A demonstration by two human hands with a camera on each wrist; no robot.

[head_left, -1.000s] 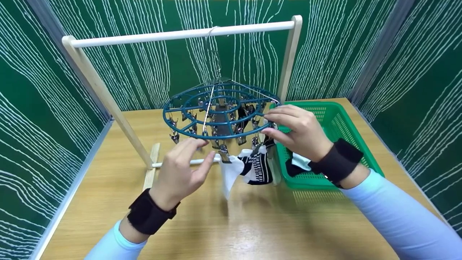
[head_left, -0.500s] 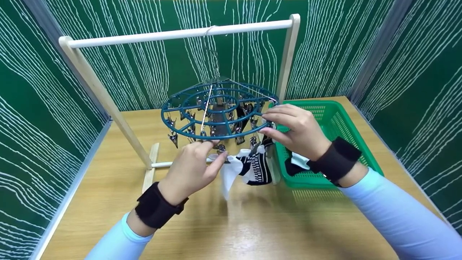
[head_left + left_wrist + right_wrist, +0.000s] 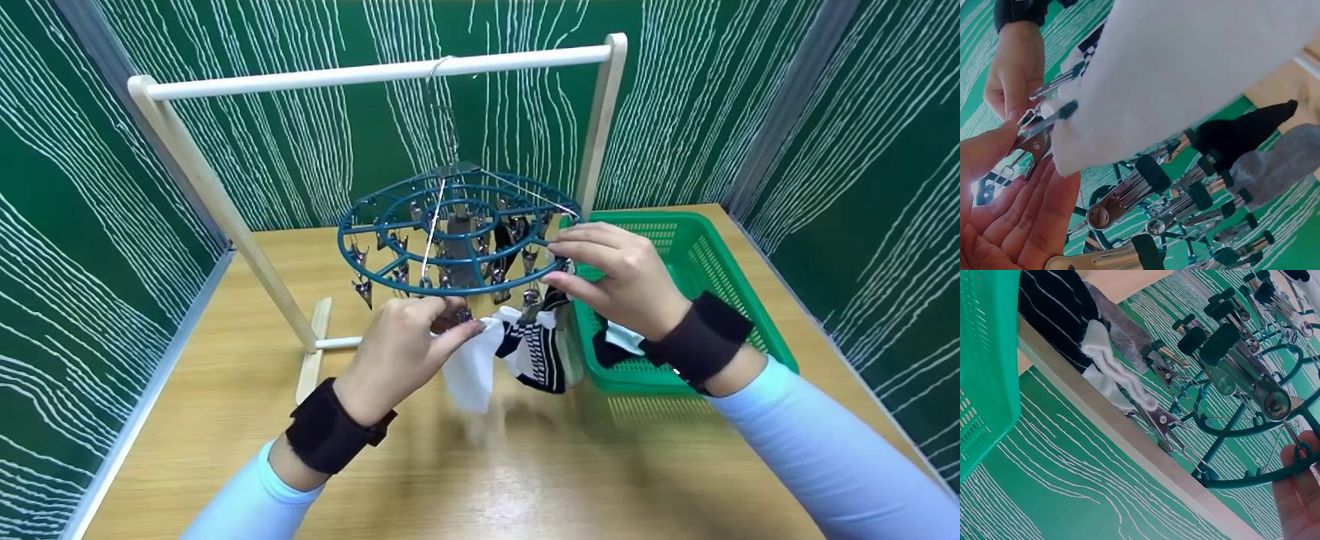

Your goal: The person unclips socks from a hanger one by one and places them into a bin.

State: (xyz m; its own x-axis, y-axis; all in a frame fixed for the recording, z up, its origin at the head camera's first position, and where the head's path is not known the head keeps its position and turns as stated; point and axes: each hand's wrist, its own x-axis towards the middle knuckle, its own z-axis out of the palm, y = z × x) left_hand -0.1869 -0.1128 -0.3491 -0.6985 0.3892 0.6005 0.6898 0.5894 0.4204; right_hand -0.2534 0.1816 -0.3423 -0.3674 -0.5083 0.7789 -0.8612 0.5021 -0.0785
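A round dark-teal clip hanger point(image 3: 480, 289) hangs from a white rail. With thumb and fingers, my left hand point(image 3: 397, 345) pinches a metal clip point(image 3: 1036, 143) under the hanger's front edge. That clip's tips are on the top of a white sock point(image 3: 469, 371), which hangs down. My right hand point(image 3: 619, 270) holds the hanger's rim at the right, fingers and thumb around it. Beside the white sock, a black-and-white patterned sock point(image 3: 536, 352) hangs from another clip. In the left wrist view a black sock point(image 3: 1241, 132) and a grey sock point(image 3: 1280, 163) hang farther off.
A green plastic basket point(image 3: 752, 296) stands on the wooden table at the right, with a few dark and pale cloth items inside. The stand has a white rail point(image 3: 337, 76) and wooden posts point(image 3: 217, 202). Green panels enclose the sides and back.
My left hand has moved right from below the rim and taken hold of the clip. The white sock has turned and now shows broader. My right hand stays on the rim.
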